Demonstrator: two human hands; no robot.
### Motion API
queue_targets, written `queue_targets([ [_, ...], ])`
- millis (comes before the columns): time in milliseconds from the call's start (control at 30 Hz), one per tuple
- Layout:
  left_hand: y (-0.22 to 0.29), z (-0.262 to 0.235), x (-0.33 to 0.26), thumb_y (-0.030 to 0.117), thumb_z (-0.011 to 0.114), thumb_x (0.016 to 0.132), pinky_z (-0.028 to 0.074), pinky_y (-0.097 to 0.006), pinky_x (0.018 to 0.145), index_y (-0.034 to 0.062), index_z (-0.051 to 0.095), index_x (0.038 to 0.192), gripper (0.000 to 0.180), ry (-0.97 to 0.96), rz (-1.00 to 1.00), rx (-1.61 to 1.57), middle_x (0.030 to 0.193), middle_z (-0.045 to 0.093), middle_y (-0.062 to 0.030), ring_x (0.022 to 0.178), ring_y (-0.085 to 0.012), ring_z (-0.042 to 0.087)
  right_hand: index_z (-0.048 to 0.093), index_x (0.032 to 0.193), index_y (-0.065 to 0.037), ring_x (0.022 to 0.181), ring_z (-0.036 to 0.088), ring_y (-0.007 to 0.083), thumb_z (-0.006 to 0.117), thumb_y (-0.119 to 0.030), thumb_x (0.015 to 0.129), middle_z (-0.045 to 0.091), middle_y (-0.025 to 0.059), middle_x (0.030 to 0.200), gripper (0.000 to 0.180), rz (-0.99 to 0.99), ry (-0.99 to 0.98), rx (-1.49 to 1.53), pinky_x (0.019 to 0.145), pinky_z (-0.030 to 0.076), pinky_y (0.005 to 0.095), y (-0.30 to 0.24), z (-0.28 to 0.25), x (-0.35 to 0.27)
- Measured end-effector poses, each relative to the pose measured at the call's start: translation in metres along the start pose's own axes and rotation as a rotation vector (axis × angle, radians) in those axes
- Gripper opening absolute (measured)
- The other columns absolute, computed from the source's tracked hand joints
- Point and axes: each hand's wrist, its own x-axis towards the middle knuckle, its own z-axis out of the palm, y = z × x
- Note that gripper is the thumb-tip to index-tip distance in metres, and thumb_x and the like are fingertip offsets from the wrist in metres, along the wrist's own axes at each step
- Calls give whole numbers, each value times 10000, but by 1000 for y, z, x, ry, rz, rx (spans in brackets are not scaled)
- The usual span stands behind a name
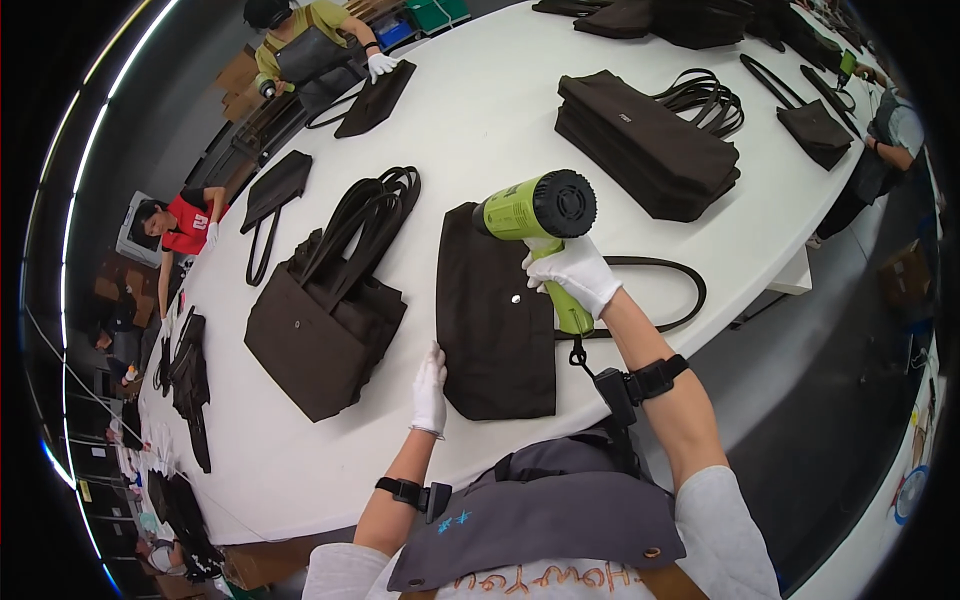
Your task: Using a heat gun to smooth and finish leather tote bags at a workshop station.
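Observation:
My right hand [577, 277], in a white glove, is wrapped round the handle of a green heat gun [520, 212] with a black ribbed rear cap. Its nozzle points left, above the upper part of a dark brown tote bag [495, 350]. The bag lies flat on the white table in front of me, a small round snap showing on it and a strap looped out to the right. At the bag's left edge rests my gloved left hand [429, 388], fingers stretched out and pointing away from me, gripping nothing.
Stacks of similar dark bags lie left [310, 340] and far right [645, 145] on the white table [450, 110]. A cord hangs from the heat gun's handle. Co-workers stand round the table; one far-left person's gloved hand [381, 66] touches another bag [375, 103].

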Motion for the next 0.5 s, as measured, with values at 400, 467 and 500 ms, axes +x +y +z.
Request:
queue_targets([
  [400,28,-13,2,434,450,984,446,-292,916,-19,385,1386,609,268,-188,-183,1368,455,-135,1079,-193,556,615,1042,16,833,622,132,779,-105,689,677,57,914,408,243,-364,-204,787,523,290,-6,-54,-157],
  [467,52,12,4,287,514,970,467,-276,864,-12,556,1247,410,357,-76,191,1159,613,-106,947,-171,611,610,1067,20,872,619,135,787,-84,684,674,63,959,434,152,-144,-225,815,518,296,-4,-68,-170],
  [500,57,26,5,287,514,970,467,-276,864,-12,556,1247,410,352,-74,193,1159,613,-106,947,-171,611,610,1076,15,890,616,135,783,-65,689,671,66,977,432,129,-50,-217,823,517,302,0,-75,-175],
])
